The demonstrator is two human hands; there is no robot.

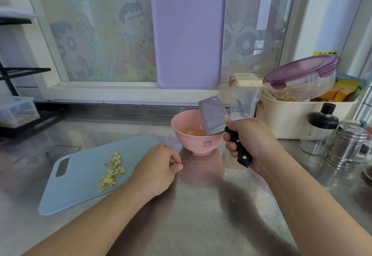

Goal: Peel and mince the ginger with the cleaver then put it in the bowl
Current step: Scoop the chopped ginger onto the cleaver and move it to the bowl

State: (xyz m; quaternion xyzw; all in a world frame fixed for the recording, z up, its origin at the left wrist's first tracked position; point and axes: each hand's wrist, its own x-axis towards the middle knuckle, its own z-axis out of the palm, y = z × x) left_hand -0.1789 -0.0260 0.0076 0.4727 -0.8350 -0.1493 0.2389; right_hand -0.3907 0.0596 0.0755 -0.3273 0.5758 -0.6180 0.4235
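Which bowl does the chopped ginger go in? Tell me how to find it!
Find the tall purple tray leaning on the window. Just below it, on the shiny counter, stands a pink bowl beside the blue cutting board. It is the only pink thing, with a little bear on its side.

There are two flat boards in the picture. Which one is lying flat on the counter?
The pale blue cutting board with minced ginger on it lies flat under the left hand. The purple board stands upright against the window.
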